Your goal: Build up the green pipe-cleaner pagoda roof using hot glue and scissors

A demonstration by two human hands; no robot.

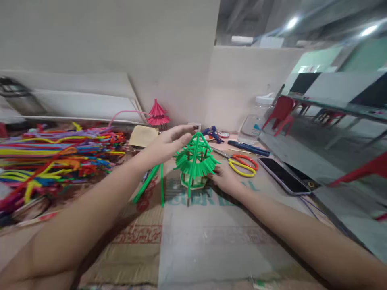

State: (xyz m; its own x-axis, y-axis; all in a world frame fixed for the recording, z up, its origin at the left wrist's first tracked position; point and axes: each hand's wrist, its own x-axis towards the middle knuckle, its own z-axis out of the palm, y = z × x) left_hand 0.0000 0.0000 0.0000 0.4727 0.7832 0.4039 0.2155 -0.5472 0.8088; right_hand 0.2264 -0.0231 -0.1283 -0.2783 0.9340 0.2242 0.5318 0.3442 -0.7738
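Head view: steady the green pagoda (198, 161) inside the table (217, 249)'s right edge; left hand (173, 141) loosely open, right hand (225, 179) part-curled, hold unclear.

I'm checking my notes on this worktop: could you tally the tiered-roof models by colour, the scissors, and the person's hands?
Green model: 1
Pinkish-red model: 1
Scissors: 1 pair
Hands: 2, the left hand and right hand
Total: 5, counting the scissors as one
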